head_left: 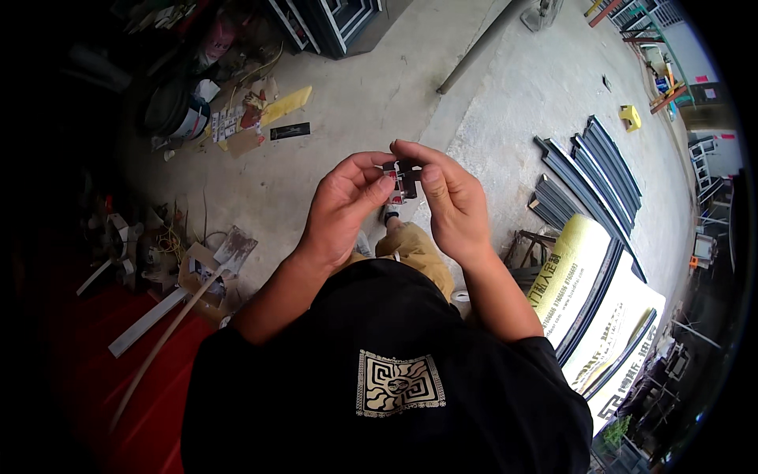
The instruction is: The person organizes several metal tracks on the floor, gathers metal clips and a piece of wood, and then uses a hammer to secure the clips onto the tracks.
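Observation:
Both hands meet in front of my body, raised above the concrete floor. Between them is a small black and silver metal fitting with red marks; its exact kind is too small to make out. My left hand pinches its left side between thumb and fingers. From the other side, my right hand grips it, thumb bent against the edge and index finger reaching over the top. The fingers hide part of the fitting.
Dark metal profiles lie on the floor at the right, near a yellow-and-white printed covering bearing dark strips. A shovel leans by a cardboard box at left. Farther back are a black bucket, a slanted pole and a yellow object.

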A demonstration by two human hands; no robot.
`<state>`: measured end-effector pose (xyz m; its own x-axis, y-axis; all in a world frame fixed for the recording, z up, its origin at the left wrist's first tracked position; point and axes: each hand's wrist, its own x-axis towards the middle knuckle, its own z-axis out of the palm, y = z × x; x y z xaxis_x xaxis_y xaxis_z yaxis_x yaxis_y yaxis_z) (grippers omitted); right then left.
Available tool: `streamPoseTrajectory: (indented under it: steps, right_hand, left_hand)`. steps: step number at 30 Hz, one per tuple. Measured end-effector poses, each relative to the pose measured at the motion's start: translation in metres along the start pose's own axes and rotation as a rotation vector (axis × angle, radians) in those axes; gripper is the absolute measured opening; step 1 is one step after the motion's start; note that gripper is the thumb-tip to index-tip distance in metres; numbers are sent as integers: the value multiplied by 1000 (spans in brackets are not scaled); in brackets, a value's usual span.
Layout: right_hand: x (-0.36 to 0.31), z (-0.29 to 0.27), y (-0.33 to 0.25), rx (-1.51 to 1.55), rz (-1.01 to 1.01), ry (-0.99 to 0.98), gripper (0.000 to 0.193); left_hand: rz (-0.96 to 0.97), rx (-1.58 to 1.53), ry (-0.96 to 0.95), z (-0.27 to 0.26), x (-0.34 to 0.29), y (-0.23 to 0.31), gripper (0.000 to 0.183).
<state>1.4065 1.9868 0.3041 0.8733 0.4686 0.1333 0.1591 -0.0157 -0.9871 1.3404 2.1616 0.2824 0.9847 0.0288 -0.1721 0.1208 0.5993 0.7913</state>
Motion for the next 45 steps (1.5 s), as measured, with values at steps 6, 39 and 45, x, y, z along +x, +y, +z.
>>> streamPoseTrajectory:
  steps: [6, 39, 45]
  right_hand:
    - [135, -41, 34, -41, -110, -129, 42]
    - [808, -169, 168, -285, 172, 72, 19]
    - [939, -242, 230, -352, 89, 20, 20]
  left_hand:
    - [52, 67, 67, -7, 120, 26, 25]
    - [4, 571, -139, -132, 837, 213, 36]
    - [-90, 446, -34, -134, 983, 182, 33]
